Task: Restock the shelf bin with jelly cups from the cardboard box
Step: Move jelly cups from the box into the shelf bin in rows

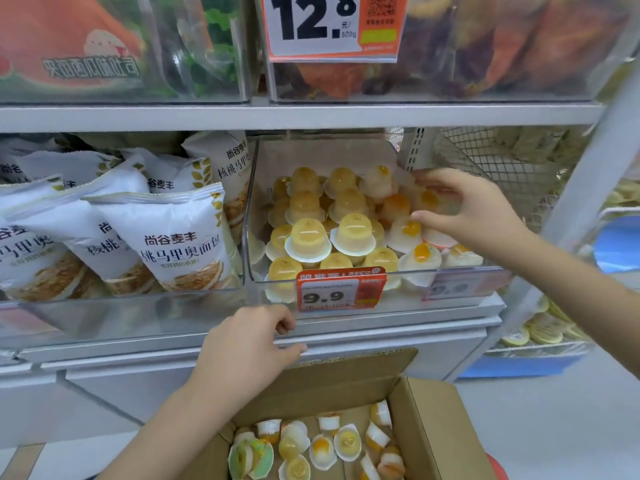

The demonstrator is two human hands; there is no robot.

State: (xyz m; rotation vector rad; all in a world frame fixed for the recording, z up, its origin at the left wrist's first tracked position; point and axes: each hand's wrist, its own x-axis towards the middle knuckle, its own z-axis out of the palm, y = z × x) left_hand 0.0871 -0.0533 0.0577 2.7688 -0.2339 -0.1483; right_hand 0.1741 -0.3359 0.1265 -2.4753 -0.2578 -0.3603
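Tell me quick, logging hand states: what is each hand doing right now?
Left hand: loosely curled, holding nothing, by the shelf edge.
Right hand: fingers spread over the jelly cups in the shelf bin; cannot tell if it grips one.

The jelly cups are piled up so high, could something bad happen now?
Maybe. The jelly cups are heaped above the clear bin front wall, so the right hand reaching into the white ones could nudge some over the edge. Also, the cardboard box sits on something red near the aisle, and the left hand rests on the shelf rail, not on the box, so a bump might tip it.
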